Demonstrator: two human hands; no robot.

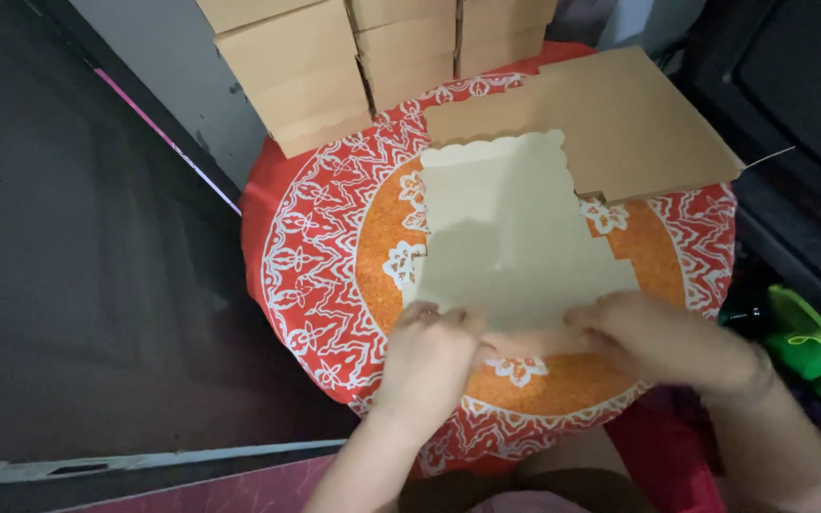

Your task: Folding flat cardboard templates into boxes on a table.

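A flat, unfolded cardboard box blank lies pale side up on the round surface with its red and orange patterned cover; both hands grip its near edge, the left hand pinching the left corner, the right hand pressing the right side; the sheet looks light and thin, stiff across its panels yet ready to bend along the creases, so edges and flaps seem the best hold; more blanks and folded boxes sit beyond.
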